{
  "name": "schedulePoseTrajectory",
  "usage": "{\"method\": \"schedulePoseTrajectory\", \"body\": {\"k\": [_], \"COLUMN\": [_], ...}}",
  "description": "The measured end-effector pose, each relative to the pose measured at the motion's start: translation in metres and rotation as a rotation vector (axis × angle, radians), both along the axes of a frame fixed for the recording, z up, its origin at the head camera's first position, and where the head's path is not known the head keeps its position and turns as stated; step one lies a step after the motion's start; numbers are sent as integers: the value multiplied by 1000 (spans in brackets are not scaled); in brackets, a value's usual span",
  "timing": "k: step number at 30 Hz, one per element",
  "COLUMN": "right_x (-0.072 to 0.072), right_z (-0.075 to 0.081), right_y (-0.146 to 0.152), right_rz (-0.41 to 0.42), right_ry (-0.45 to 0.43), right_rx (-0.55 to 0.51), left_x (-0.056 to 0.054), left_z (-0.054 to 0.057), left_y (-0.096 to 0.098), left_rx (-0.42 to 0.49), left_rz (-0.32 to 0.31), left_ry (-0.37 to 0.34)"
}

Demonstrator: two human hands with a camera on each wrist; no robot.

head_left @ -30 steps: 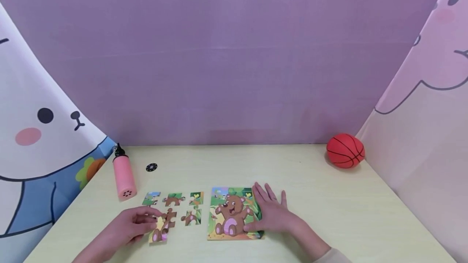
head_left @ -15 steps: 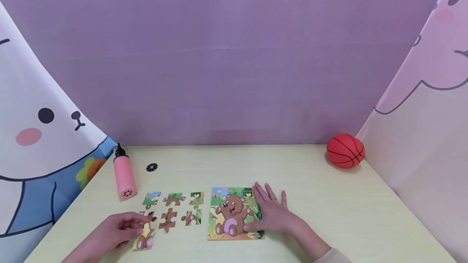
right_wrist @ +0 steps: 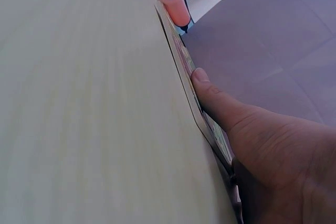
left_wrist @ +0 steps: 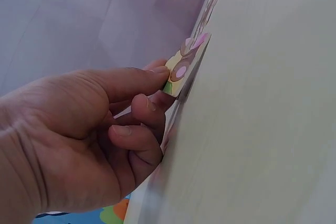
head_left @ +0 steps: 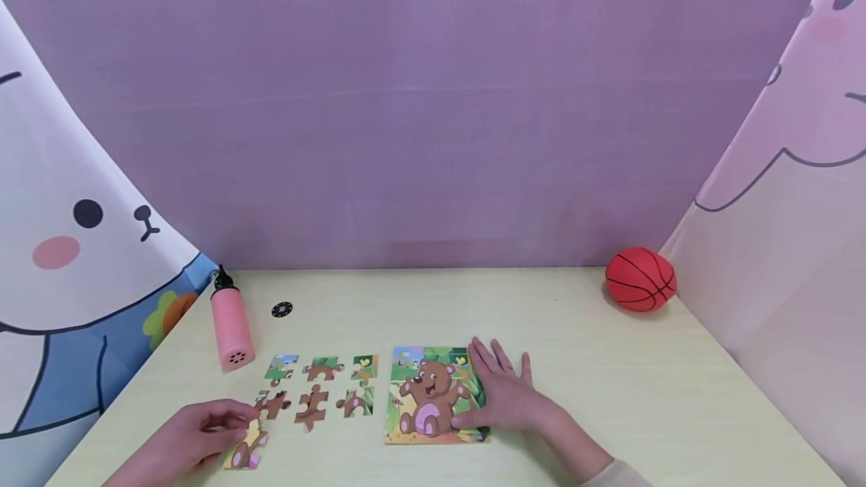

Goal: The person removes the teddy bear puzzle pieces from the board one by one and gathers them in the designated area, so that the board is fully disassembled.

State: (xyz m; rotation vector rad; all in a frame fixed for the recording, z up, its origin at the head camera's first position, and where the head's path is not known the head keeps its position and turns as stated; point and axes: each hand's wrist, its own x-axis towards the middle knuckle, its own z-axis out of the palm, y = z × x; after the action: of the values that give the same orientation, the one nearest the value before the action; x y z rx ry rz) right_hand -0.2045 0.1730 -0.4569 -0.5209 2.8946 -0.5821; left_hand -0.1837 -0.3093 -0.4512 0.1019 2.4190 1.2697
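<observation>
Between thumb and fingers, my left hand [head_left: 192, 438] pinches a jigsaw piece [head_left: 246, 448] showing a bear's foot on yellow. In the left wrist view this piece [left_wrist: 185, 69] tilts up from the table, held by one edge. Several other bear pieces lie in two loose rows, among them the middle piece [head_left: 311, 406] and the top-left piece [head_left: 280, 368]. My right hand [head_left: 510, 395] rests with spread, straight fingers on the right side of a bear picture board [head_left: 428, 400]. In the right wrist view, the thumb of my right hand [right_wrist: 278, 150] lies on the board's top.
A pink pump-like cylinder [head_left: 232, 328] with a black tip lies at the back left, near a small black disc [head_left: 282, 310]. At the table's back right sits a red toy basketball [head_left: 640, 279]. A purple cloth [head_left: 433, 111] hangs behind the table.
My left hand has carried the bear-foot piece left and toward the table's front, away from the middle pieces, uncovering the piece at the left of the lower row. My right hand stays on the board.
</observation>
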Motion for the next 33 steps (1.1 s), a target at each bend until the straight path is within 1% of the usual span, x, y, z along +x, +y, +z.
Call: {"method": "schedulePoseTrajectory", "body": {"k": [4, 9, 15, 18, 21, 25, 31, 33], "right_x": [0, 0, 1, 1, 1, 2, 2, 2], "right_z": [0, 2, 3, 3, 3, 3, 3, 3], "right_y": [0, 0, 0, 0, 0, -1, 0, 0], "right_rz": [0, 3, 6, 3, -2, 0, 3, 4], "right_ry": [-3, -8, -10, -13, -11, -8, -7, -7], "right_rx": [-4, -9, -13, -15, -13, -11, -19, -22], "left_x": [0, 0, 1, 0, -1, -2, -6, -7], "left_z": [1, 2, 8, 12, 16, 18, 16, 15], "left_y": [0, 3, 14, 25, 37, 52, 73, 81], "left_rx": [-31, -94, -129, -122, -69, 0, 135, 165], "left_rz": [13, 79, 131, 154, 165, 138, 33, -1], "left_ry": [2, 12, 34, 46, 44, 36, 27, 43]}}
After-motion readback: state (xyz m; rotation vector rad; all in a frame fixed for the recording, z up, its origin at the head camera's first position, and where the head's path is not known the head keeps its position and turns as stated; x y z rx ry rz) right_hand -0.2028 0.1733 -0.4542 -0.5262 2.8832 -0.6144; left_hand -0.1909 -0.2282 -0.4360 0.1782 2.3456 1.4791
